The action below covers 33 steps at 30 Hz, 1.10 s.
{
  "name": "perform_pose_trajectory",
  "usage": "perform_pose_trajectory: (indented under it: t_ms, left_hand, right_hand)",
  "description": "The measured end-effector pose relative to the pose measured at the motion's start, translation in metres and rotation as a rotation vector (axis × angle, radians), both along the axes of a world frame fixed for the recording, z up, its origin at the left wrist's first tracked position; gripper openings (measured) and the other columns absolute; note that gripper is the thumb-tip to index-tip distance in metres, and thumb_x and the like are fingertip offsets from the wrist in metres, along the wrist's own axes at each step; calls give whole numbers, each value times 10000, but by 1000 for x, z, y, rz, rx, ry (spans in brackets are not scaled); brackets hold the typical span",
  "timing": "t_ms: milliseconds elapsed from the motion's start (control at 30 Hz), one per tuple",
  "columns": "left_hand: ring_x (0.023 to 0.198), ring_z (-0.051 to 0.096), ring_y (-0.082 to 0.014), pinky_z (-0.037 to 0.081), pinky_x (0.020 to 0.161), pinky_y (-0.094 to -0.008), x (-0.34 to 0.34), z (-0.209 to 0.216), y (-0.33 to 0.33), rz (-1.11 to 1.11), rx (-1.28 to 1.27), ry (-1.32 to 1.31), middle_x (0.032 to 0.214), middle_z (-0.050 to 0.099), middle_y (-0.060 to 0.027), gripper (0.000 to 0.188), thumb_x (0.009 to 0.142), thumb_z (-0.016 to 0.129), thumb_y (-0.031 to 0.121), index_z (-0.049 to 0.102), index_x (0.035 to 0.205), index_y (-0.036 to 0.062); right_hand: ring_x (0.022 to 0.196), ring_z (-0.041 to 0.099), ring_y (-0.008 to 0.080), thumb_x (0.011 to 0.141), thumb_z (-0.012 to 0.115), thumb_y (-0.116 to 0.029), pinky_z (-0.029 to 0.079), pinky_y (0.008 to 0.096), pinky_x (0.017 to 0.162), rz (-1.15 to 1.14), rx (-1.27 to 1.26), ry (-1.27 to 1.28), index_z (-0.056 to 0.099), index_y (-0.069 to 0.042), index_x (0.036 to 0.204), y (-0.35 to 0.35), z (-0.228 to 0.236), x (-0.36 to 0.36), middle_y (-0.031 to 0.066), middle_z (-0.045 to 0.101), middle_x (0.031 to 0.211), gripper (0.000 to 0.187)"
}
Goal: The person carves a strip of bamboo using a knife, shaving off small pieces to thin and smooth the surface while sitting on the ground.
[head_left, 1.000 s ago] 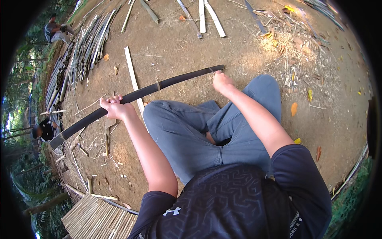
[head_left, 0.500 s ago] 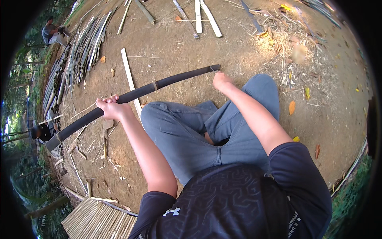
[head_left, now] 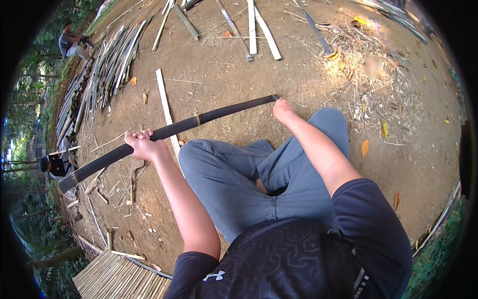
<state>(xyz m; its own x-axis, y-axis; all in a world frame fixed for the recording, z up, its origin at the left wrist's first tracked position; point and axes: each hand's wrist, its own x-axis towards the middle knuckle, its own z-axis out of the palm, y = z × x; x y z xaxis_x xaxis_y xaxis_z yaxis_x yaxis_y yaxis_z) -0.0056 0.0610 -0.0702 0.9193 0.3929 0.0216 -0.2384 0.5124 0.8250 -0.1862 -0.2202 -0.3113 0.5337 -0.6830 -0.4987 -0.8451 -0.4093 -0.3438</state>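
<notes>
A long dark bamboo length [head_left: 226, 110] with pale node rings slants across in front of my folded legs, its thicker left end lower than its right. My left hand [head_left: 146, 145] is wrapped round it left of the middle node. At the thin right end is my right hand [head_left: 284, 110], closed in a fist just below the tip. A thin, faint line shows between fist and tip; what the fist holds is too small to make out. Behind the bamboo, a pale flat strip [head_left: 163, 97] lies on the ground and passes beneath it.
Dirt ground [head_left: 214, 70] spreads around me. A bundle of bamboo strips [head_left: 112, 70] lies at far left, near two seated people. Pale strips [head_left: 252, 30], a dark long blade-like piece [head_left: 318, 32] and shavings [head_left: 343, 74] lie ahead. A slatted bamboo panel [head_left: 119, 279] is at lower left.
The whole view has shifted, so the bamboo, hands and legs sit lower in the picture. My right fist is slightly closer to the bamboo's tip; the left hand keeps its hold.
</notes>
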Motion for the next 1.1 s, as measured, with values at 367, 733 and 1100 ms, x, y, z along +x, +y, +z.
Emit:
perform_pose_trajectory:
  t_ms: [367,733,1100]
  left_hand:
    - [462,340,-100,319,457,-291,3,3,-7,49,29,6,552,369,21,267,928,544,167,408,709,99]
    - [470,309,-102,312,475,-301,-2,8,-9,-79,-8,-9,541,334,29,293,940,538,198,384,705,117]
    - [451,296,-102,314,464,-294,-18,26,-29,-245,-4,-93,519,326,22,286,939,532,194,391,702,121]
  right_hand:
    - [1189,571,335,912,456,-110,476,424,988,-142,116,88,580,24,1224,-20,-23,-4,212,585,1271,362]
    - [1096,618,348,942,472,-239,509,432,888,-339,187,-110,657,-15,1100,-7,-41,-5,206,654,1137,331]
    - [389,374,74,980,365,-320,261,226,296,-1066,1033,-861,448,-87,852,-145,-12,-46,3,453,629,278]
